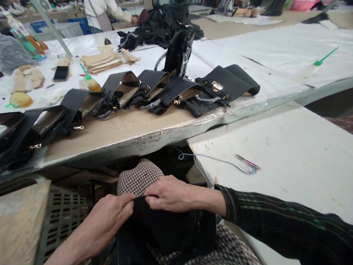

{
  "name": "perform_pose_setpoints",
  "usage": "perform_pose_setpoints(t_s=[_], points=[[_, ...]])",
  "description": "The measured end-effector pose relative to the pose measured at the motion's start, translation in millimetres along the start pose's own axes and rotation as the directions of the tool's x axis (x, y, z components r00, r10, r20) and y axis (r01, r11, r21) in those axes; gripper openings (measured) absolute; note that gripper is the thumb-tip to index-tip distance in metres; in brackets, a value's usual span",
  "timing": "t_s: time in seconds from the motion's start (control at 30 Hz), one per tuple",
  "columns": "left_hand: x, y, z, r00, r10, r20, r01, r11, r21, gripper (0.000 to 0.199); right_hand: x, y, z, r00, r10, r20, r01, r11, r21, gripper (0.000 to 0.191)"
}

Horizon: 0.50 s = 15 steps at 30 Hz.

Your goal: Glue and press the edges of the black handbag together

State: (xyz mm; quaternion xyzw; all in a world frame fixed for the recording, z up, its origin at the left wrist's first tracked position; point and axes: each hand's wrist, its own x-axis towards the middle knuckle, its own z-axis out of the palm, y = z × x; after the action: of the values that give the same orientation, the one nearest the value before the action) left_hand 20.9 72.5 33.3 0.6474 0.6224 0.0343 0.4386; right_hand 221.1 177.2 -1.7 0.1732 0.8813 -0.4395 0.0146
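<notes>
A black handbag piece (168,228) lies across my lap, over a checked apron (142,175). Its upper edge is pinched between the fingers of my left hand (112,211) and my right hand (171,193), which are close together with a short stretch of edge between them. Both hands are closed on that edge. A small gold-coloured fitting shows on the piece's right part. Its lower part runs down out of view, so I cannot tell its full shape.
Several black handbags (149,87) stand in a row along the worktable (127,134). A thread snipper (248,161) on a blue cord lies on the white board (286,146) at right. Below left is a plastic crate (64,211). A co-worker (99,2) stands beyond a heap of black pieces (161,26).
</notes>
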Motion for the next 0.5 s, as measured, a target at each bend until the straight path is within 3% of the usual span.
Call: perform_pose_setpoints(t_s=[0.13, 0.27, 0.37, 0.5], points=[[-4.7, 1.0, 0.8, 1.0, 0.005, 0.027, -0.002, 0.994, -0.106, 0.034, -8.3, 6.8, -13.4, 0.989, -0.072, 0.128, 0.051, 0.987, 0.155, 0.013], [-3.7, -5.2, 5.4, 1.0, -0.005, -0.019, 0.001, 0.981, -0.196, 0.034, -10.4, 10.7, -26.6, 0.964, -0.089, 0.249, -0.008, 0.93, 0.366, 0.015], [-2.1, -6.9, 6.2, 0.996, -0.078, -0.051, 0.071, 0.989, -0.128, 0.033, -0.1, 4.9, -29.4, 0.962, -0.102, 0.254, 0.017, 0.948, 0.318, 0.013], [-0.8, -3.5, 2.7, 0.996, -0.054, -0.076, 0.056, 0.998, 0.022, 0.031, 20.3, -6.5, -23.3, 0.957, -0.195, 0.215, 0.187, 0.981, 0.057, 0.019]])
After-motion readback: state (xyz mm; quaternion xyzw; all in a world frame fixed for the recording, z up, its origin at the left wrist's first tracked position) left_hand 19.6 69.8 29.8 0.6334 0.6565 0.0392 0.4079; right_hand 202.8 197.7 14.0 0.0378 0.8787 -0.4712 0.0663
